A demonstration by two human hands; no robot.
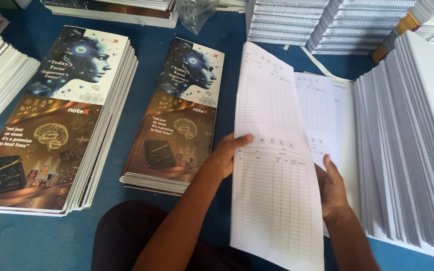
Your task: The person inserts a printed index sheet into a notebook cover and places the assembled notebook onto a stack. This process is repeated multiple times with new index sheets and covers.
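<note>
We count two stacks of printed covers: one stack [51, 125] near the counter's left edge, a second stack [177, 115] toward its middle. Ruled index sheets: one raised sheet [272, 165], at least one more sheet [322, 110] flat beneath. White page blocks: five or more along the edges; exact number unclear.

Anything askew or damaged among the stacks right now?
Nothing looks damaged. The tall stack of white ruled pages at the right leans and fans out, and the left stack of printed covers is stepped along its edge.
</note>
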